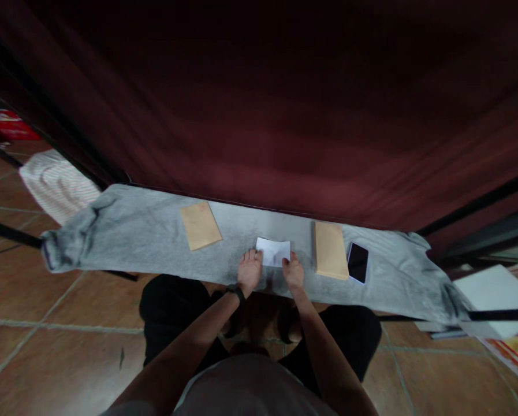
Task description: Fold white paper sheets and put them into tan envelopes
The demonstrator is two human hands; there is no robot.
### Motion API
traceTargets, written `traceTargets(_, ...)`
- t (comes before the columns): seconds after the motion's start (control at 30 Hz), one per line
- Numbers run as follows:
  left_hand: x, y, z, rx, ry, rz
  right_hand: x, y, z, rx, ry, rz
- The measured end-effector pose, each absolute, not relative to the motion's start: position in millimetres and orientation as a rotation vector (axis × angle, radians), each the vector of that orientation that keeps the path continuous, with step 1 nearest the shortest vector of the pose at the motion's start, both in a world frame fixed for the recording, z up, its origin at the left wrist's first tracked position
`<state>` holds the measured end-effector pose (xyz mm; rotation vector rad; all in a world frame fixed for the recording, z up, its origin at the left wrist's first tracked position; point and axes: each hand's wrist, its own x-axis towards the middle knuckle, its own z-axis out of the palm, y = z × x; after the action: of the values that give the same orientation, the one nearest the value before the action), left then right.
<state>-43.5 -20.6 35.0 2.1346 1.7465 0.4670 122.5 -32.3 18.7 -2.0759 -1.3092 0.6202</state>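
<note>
A small white sheet of paper (274,252) is between my two hands on the grey cloth (146,231). My left hand (250,268) has its fingers closed at the paper's left edge, and a dark band is round that wrist. At the right edge, my right hand (293,270) pinches the paper. To the left lies a single brown envelope (201,226), slightly turned. A stack of brown envelopes (330,250) sits to the right of my right hand, with a dark-screened phone (358,263) beside it.
A dark red curtain (263,144) rises along the far edge of the cloth. A striped cloth (59,182) hangs at the left. White boards (496,294) lie low at the right, past a black bar. My knees are below the near edge.
</note>
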Motion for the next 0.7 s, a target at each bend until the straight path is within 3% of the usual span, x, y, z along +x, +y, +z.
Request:
traceTargets(0.23, -44.6, -23.9, 24.6, 2.747, 1.11, 0.185, 123.0, -30.8, 16.6, -2.158, -1.396, 0.555)
traceTargets(0.47, -56.3, -26.2, 17.8, 2.763, 0.968, 0.259, 125.3, -33.2, 12.2, -2.152, -1.429, 0.513)
traceTargets(0.7, -57.5, -26.0, 20.7, 2.739, 0.955, 0.227, 117.9, -45.4, 8.5, -1.933, -1.72, 0.202)
